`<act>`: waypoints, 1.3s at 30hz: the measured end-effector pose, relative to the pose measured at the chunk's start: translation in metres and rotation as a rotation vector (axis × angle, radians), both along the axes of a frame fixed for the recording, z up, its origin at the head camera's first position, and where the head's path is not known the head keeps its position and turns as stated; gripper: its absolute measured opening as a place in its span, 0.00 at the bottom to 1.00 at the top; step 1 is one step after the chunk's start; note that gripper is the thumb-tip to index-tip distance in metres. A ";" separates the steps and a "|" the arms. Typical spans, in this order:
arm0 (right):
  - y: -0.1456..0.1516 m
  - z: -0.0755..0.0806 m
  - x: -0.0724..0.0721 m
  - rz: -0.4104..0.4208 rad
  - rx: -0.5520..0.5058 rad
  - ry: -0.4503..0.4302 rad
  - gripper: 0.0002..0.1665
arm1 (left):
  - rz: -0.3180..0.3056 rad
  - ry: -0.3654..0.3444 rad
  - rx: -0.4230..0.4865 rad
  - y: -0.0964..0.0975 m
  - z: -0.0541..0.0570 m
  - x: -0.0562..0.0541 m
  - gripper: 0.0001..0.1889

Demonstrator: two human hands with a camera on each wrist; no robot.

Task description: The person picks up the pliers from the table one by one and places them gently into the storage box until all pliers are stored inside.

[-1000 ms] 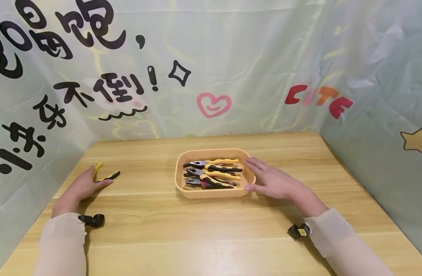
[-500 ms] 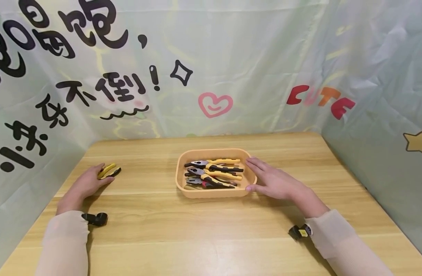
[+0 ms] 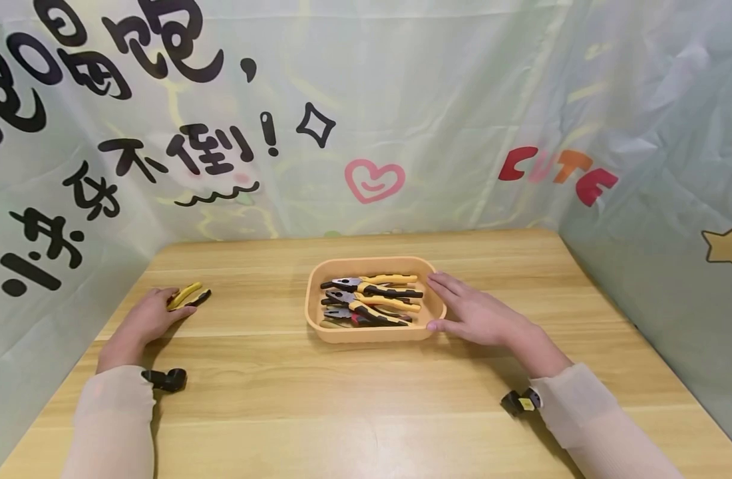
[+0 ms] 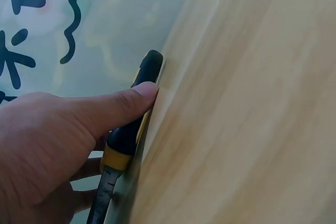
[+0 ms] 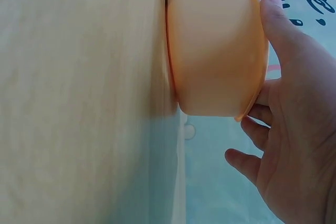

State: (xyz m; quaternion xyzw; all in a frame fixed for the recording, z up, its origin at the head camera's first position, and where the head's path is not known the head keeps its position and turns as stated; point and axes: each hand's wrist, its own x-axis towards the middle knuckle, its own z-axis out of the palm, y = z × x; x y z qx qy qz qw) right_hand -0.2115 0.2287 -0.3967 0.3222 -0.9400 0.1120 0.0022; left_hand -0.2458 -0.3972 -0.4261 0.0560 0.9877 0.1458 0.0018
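At the table's left, my left hand [image 3: 141, 322] grips yellow-and-black-handled pliers [image 3: 187, 293]. In the left wrist view, the thumb lies along one dark handle of these pliers [image 4: 123, 137], with fingers on the far side; the jaw tip runs out of frame. Several pliers [image 3: 378, 303], mostly yellow and black, lie in an orange plastic tray [image 3: 372, 334] at mid-table. My right hand [image 3: 482, 314] rests on that tray's right end, fingers mostly straight. From the right wrist, the thumb touches the rim of the tray [image 5: 218, 45], and other fingers are partly behind it.
The wooden table [image 3: 366, 399] is bounded by a printed cloth [image 3: 450, 120] at the back and both sides. Small black wrist cameras sit at both cuffs, the left camera [image 3: 165, 380] and the right camera [image 3: 520, 402].
The handles of the pliers in my left hand have come closer together. That hand has shifted very slightly; the right hand and tray have stayed in place.
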 end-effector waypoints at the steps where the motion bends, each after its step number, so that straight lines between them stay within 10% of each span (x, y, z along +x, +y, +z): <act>1: 0.000 0.000 0.000 0.000 -0.001 0.001 0.56 | 0.005 0.002 -0.004 0.000 0.000 0.000 0.43; 39: 0.000 0.000 0.000 -0.007 0.002 -0.004 0.57 | -0.033 0.162 0.021 0.033 0.015 0.001 0.38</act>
